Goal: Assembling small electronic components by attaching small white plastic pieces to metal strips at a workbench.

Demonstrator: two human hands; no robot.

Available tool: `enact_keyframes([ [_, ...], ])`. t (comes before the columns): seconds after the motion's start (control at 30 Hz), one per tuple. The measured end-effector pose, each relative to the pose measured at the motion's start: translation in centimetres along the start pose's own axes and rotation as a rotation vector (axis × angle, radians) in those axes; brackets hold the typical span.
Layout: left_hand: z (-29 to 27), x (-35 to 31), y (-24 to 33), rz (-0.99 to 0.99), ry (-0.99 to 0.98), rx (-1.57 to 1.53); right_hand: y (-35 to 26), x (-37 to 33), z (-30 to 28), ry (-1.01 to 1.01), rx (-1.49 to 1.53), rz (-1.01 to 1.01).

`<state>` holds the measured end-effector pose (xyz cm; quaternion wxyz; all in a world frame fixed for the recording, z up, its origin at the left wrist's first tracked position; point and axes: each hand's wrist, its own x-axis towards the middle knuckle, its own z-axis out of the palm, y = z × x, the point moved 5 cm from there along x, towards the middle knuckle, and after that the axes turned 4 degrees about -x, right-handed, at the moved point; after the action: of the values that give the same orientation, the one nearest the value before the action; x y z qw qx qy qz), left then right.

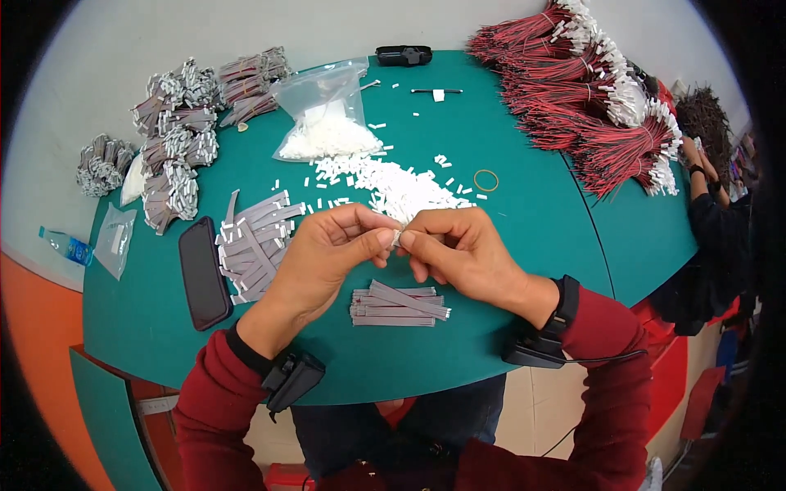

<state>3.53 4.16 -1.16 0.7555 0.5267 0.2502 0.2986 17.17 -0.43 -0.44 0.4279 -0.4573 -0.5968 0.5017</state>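
Note:
My left hand [332, 250] and my right hand [467, 254] meet above the table, thumbs and forefingers pinched together. Between their fingertips shows a small white connector [397, 237]; whatever else the fingers grip is hidden. Just below the hands lies a small stack of flat grey ribbon cables [397, 309]. Beyond the fingertips spreads a heap of loose white connector housings [409, 188]. To the left of my left hand, grey ribbon cables with white ends [258, 241] lie in a loose pile.
A clear bag of white housings [327, 123] stands behind the heap. A black phone [205, 274] lies at left, near bundled grey cables [176, 147]. Red-and-black wire bundles [585, 106] fill the far right. A rubber band [485, 180] lies nearer. Another person's arm [702, 168] shows at right.

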Motion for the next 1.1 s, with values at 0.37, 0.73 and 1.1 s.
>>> enact_keyframes([
  [0.37, -0.1, 0.0, -0.4, -0.058, -0.023, -0.182, 0.2, 0.0, 0.1, -0.008, 0.084, 0.000],
  [0.73, -0.2, 0.1, 0.2, 0.022, -0.007, 0.061, 0.2, 0.0, 0.1, -0.031, 0.016, 0.019],
  [1.1, 0.2, -0.1, 0.4, 0.089, 0.047, 0.218, 0.7, -0.1, 0.1, -0.008, -0.030, -0.030],
])
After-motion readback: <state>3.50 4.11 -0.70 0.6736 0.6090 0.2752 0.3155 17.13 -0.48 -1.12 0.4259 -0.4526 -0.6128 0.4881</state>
